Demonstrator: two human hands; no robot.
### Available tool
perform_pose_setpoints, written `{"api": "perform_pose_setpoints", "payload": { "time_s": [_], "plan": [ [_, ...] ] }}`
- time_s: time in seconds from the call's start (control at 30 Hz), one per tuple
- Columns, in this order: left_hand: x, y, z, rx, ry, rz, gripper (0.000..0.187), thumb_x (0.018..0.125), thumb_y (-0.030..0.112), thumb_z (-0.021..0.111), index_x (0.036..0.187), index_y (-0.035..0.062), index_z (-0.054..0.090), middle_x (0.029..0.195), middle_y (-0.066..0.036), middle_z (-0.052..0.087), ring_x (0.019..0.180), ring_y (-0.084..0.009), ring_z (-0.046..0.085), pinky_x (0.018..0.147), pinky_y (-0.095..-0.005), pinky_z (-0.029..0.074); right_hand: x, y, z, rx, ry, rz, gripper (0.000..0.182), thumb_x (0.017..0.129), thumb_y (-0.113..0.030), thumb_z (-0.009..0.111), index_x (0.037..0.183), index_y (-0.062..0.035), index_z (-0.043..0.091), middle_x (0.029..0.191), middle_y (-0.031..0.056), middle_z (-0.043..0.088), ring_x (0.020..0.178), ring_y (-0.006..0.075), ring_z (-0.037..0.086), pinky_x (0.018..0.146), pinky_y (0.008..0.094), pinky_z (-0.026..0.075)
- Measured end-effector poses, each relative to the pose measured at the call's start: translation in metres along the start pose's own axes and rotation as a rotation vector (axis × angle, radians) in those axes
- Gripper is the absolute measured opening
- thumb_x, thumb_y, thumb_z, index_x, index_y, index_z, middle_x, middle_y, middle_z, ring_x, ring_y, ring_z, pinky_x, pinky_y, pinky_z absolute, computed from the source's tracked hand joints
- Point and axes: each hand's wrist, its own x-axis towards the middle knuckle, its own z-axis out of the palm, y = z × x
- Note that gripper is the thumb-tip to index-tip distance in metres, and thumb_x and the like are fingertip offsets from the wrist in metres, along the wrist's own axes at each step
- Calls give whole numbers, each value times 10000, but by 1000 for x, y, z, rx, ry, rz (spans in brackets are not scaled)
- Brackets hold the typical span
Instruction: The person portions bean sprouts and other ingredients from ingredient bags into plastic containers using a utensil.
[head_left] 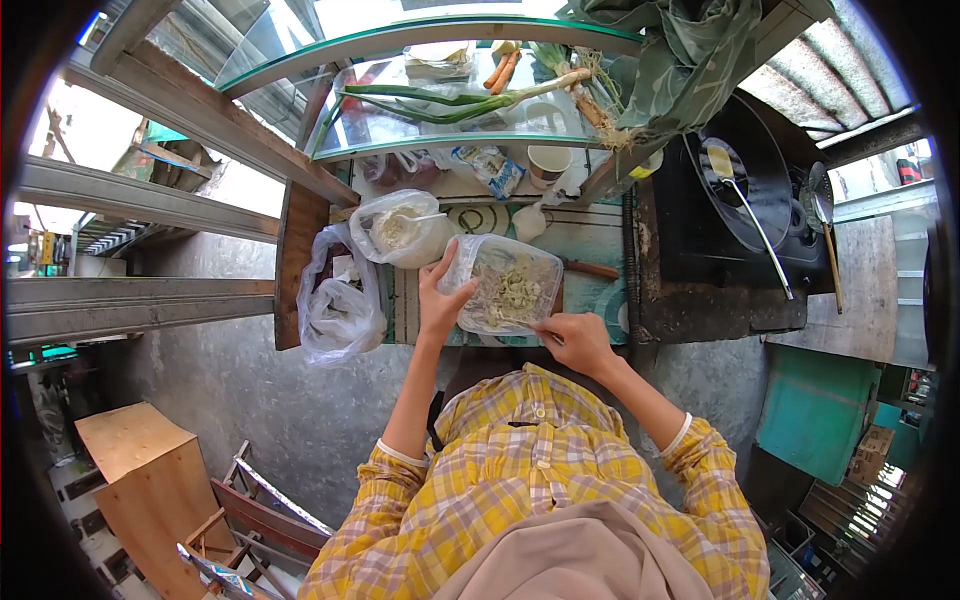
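Observation:
A clear plastic container with chopped pale-green vegetables inside is tilted toward me above the counter. My left hand grips its left side, thumb on the near face. At its lower right corner, my right hand has its fingers closed on the rim. Just behind my left hand stands a plastic bag of white powder with a white spoon handle sticking out. To the right of the container, a knife handle shows; its blade is hidden.
Another plastic bag sits at the counter's left edge. A glass shelf holds spring onions and carrots. Below are a paper cup and a blue-white packet. On the right stove, a wok holds a long-handled spatula.

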Motion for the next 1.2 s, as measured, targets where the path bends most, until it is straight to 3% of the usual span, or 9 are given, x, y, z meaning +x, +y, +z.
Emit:
{"api": "perform_pose_setpoints", "payload": {
  "time_s": [0.27,0.47,0.67,0.87,0.97,1.2],
  "plan": [
    [3,3,2,15,1,21,691,672,235,754,1326,206,532,1069,-85,425,1032,-231,422,970,-335,345,-4,43,6,-218,-126,-61,113,789,-187,609,849,-134,688,709,45,629,610,269,610,525,386,473],
    [1,-2,-2,5,3,6,689,672,229,751,1325,204,534,1077,-90,430,1047,-234,423,986,-338,338,9,15,-13,-89,-116,-94,122,765,-155,606,858,-133,681,707,41,630,615,268,613,536,395,477],
    [4,3,3,11,5,56,688,664,224,754,1318,199,541,1087,-90,437,1047,-232,425,992,-339,331,4,40,-3,-298,-233,-83,99,789,-188,613,829,-138,689,689,48,631,582,260,605,500,380,460],
    [2,3,1,21,14,39,686,664,222,756,1315,206,543,1079,-86,440,1044,-234,424,988,-335,330,17,11,-24,-156,-60,119,120,811,-209,570,813,-115,646,687,97,643,619,313,618,550,436,478],
    [2,1,2,57,29,49,684,665,226,758,1314,211,544,1074,-88,439,1035,-237,427,982,-340,336,17,-11,-40,-201,-117,252,140,824,-214,560,823,-100,642,669,130,638,619,338,617,555,446,482],
    [6,2,5,85,40,40,679,672,265,761,1315,233,543,1045,-88,430,1020,-245,430,972,-350,341,8,-10,-11,-339,-197,321,128,792,-164,562,798,-83,661,669,166,635,620,352,625,560,453,491]
  ]
}}
